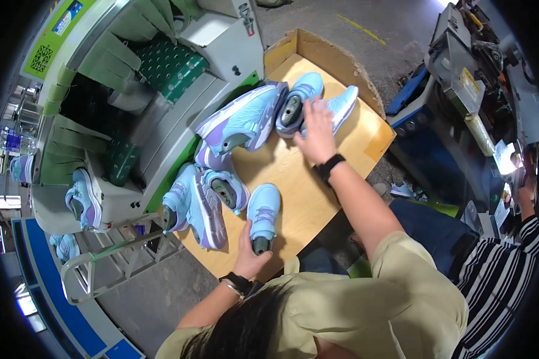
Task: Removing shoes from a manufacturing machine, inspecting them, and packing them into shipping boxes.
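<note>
Overhead view of shoe handling at a wooden worktop (305, 191) with a raised cardboard edge. The left hand (250, 254) has its grip closed around the heel end of a small light-blue shoe (263, 210) that lies on the worktop directly ahead of it. The right hand (316, 133), wearing a dark wristband, rests with fingers spread and released on a pair of light-blue shoes (317, 103) at the far end of the worktop; whether any finger pinches them cannot be told. Just to the left of that grip lies a larger blue-and-lilac shoe (242, 118); between the two grips, toward the left, three more blue-and-lilac shoes (205, 197) lie loosely on their sides. Further left, beyond the worktop, a conveyor machine (132, 90) with green flaps carries another shoe (84, 200). Judged from this layout, several shoes are gathered on the worktop but remain unpaired and unsorted, and further shoes remain on the machine.
</note>
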